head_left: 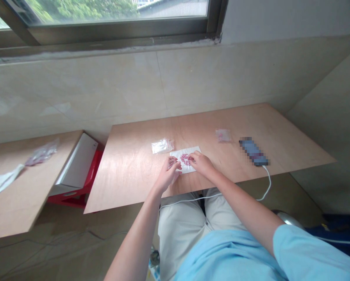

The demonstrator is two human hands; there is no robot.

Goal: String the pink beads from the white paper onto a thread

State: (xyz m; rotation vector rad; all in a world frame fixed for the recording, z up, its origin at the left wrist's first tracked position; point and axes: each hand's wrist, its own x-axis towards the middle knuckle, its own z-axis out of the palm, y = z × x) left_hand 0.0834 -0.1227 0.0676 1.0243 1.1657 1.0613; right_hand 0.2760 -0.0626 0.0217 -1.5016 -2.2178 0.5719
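Small pinkish-red beads (184, 159) lie in a loose cluster on a white sheet of paper (196, 150) on the wooden table. At the sheet's left edge, my left hand (168, 171) is closed, with what looks like a small clear plastic bag (175, 178) between its fingers. My right hand (203, 164) reaches in from the other side, fingertips pinched together at the beads' right edge. Whatever is between those fingertips is too small to make out. Just behind my left hand lies a shiny clear plastic packet (162, 146).
A small bag of pink pieces (223, 136) lies toward the back. To its right is a phone (253, 151) with a white cable (269, 183) hanging over the front edge. Across a gap, a second table (13, 207) holds a plastic bag (42, 153) and white cloth or paper (2, 182).
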